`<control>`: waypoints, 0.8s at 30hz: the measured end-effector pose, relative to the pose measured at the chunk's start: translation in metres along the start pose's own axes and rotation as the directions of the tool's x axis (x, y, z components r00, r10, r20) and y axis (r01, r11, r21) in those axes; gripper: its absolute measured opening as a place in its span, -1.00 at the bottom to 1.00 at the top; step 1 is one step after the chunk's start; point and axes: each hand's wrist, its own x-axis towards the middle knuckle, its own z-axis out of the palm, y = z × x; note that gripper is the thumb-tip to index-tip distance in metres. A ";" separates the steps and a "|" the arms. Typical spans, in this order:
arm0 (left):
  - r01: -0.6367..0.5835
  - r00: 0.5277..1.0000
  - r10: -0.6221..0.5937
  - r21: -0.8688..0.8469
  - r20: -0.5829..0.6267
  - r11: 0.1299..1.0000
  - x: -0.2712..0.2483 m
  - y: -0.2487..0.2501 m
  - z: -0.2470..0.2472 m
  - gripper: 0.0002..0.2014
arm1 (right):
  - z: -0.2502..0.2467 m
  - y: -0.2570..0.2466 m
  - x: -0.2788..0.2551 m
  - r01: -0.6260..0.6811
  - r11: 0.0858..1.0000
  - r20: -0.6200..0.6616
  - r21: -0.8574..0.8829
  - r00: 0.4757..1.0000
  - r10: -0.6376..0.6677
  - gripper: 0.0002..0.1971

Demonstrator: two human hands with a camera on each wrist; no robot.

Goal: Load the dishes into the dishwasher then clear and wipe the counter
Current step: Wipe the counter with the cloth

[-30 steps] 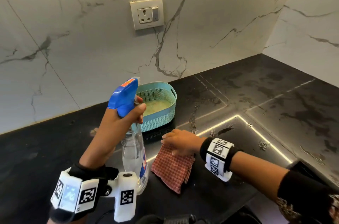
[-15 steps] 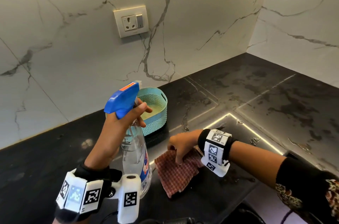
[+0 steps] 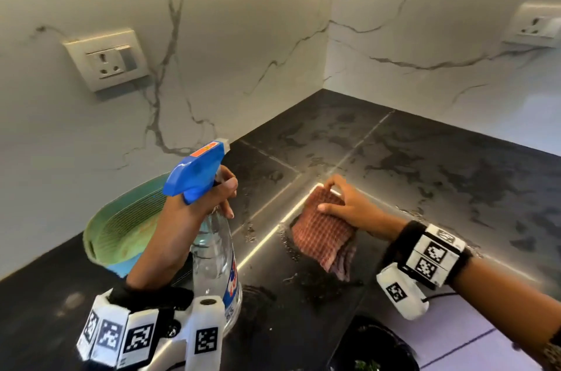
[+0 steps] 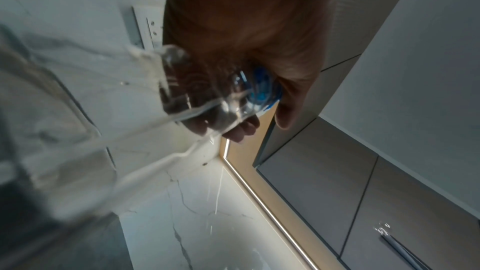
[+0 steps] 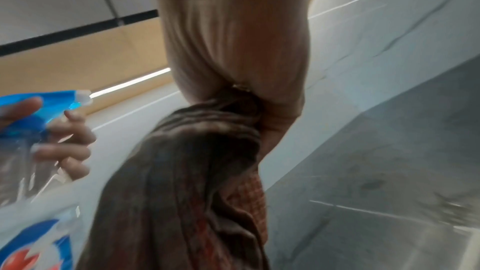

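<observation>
L grip: left hand (image 3: pixel 194 212) wrapped round neck of spray bottle (image 3: pixel 214 252), fingers curled at trigger under blue head; bottle held upright, base just above or on worktop, can't tell which
R grip: right hand (image 3: pixel 349 206) pressed on checked cloth (image 3: pixel 323 234), fingertips (image 3: pixel 329 185) curled over its far edge, thumb on top; R wrist view showed cloth bunched up in the palm
Task thing: cloth lay flat on black worktop (image 3: pixel 455 176), near the inner corner, just R of bottle; no dishes in view
Step (judged): wipe stage, spray + wipe; dish loading prob done
Risk 1: worktop wet w/ smears & droplets, cloth could slide/bunch under a light hold > streaks left behind
Risk 2: nozzle pointed toward wall side; a squeeze could mist the wall socket (image 3: pixel 106 59) > water on electrics
Risk 3: teal basket (image 3: pixel 121 228) sat close behind L wrist; a back-swing could knock it
Risk 4: bottle plastic prob slick if wet, a loose hold could drop it
Materials: cloth = woven, red/white check, folded in layers, soft; bottle = clear plastic, tapered, blue/red label, liquid level unclear
Surfaces: worktop = dark polished stone, glossy, w/ seam lines; walls = white marble-look w/ grey veins
Basket: perforated plastic, oval, pale stuff inside, unclear what
</observation>
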 end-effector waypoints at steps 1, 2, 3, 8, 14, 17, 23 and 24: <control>0.004 1.000 -0.004 -0.004 0.020 1.000 0.004 -0.001 0.006 -0.61 | -0.010 0.006 -0.007 -0.007 0.998 -0.069 0.069 0.998 0.011 -0.65; 0.010 0.999 -0.010 -0.015 0.043 1.000 0.009 -0.002 0.013 -0.61 | -0.020 0.013 -0.015 -0.008 0.989 -0.129 0.151 0.991 0.028 -0.57; 0.018 0.998 -0.016 -0.034 0.066 0.999 0.014 -0.003 0.022 -0.62 | -0.029 0.017 -0.025 -0.021 0.966 -0.183 0.256 0.981 0.070 -0.54; 0.030 0.991 -0.014 -0.118 0.135 0.993 0.033 -0.005 0.065 -0.73 | -0.078 0.032 -0.063 -0.064 0.666 -0.246 0.743 0.899 0.361 -0.70; 0.017 0.980 0.008 -0.126 0.196 0.992 0.047 -0.005 0.133 -0.69 | -0.133 0.046 -0.111 0.085 0.422 -0.252 0.902 0.899 0.358 -0.69; 0.004 0.970 0.020 -0.100 0.243 0.995 0.051 -0.002 0.171 -0.62 | -0.160 0.061 -0.135 0.112 0.436 -0.285 0.893 0.890 0.356 -0.65; 0.052 0.939 -0.032 -0.047 0.343 0.998 0.059 0.006 0.265 -0.62 | -0.219 0.099 -0.198 0.216 0.470 -0.406 0.856 0.843 0.352 -0.60; 0.066 0.925 -0.054 -0.019 0.377 0.998 0.061 0.006 0.280 -0.61 | -0.228 0.106 -0.208 0.226 0.475 -0.423 0.850 0.831 0.361 -0.60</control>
